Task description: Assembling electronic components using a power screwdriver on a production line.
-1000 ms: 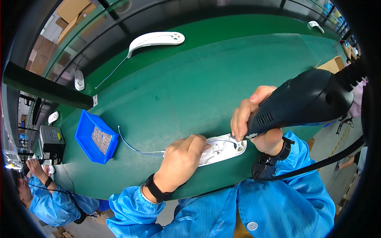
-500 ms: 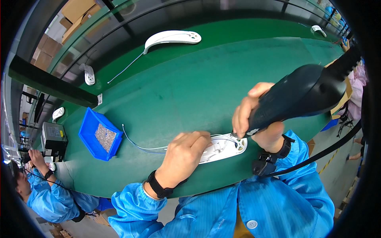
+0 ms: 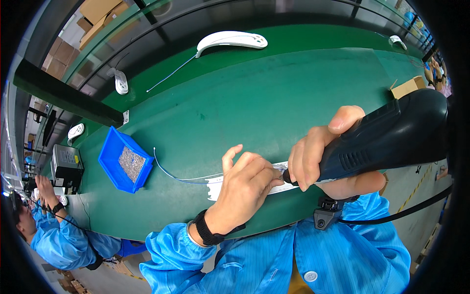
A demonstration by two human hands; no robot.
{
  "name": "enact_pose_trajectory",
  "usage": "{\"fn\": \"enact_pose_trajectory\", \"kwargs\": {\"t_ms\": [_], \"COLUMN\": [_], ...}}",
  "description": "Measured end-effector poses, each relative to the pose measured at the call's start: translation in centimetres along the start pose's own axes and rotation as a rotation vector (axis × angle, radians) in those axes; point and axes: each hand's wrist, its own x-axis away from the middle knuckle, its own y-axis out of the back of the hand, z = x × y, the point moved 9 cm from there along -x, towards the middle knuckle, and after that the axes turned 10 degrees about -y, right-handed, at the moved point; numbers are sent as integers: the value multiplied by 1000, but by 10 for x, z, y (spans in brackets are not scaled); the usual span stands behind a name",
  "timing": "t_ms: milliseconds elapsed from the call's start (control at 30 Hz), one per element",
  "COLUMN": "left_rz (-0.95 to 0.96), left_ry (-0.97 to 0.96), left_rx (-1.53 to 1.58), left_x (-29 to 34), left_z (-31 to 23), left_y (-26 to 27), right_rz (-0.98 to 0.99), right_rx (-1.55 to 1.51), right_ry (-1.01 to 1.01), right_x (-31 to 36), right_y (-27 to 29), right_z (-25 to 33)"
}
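My right hand is wrapped round a large black power screwdriver, held nearly level with its nose pointing left. The tip sits over a white curved plastic part on the green table, mostly covered by both hands. My left hand lies across that part, its thumb and fingertips drawn together right beside the screwdriver's tip and one finger raised. What those fingertips pinch is hidden. A thin white-and-blue cable runs out from the part to the left.
Left of the cable, a blue bin holds many small metal screws. Another white curved part with a cable lies at the far side. A black box-shaped device stands at the left, near a co-worker. An open carton is at right.
The white part has been turned and shifted left. My left fingers have moved from pressing on it to pinching by the screwdriver's tip, and the screwdriver has swung lower and more level.
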Motion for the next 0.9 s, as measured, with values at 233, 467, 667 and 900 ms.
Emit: {"fn": "enact_pose_trajectory", "kwargs": {"t_ms": [233,467,667,900], "left_rz": [-22,18,-38,-25], "left_ry": [55,121,148,265], "left_rx": [-49,48,14,109], "left_x": [13,20,22,33], "left_z": [7,13,14,32], "left_y": [4,5,17,6], "right_rz": [78,13,-206,-281], "right_rx": [82,26,208,174], "right_ry": [-124,27,-125,-81], "right_x": [-1,4,20,22], "right_y": [-14,-13,-9,-5], "right_z": [-9,-13,-22,-26]}}
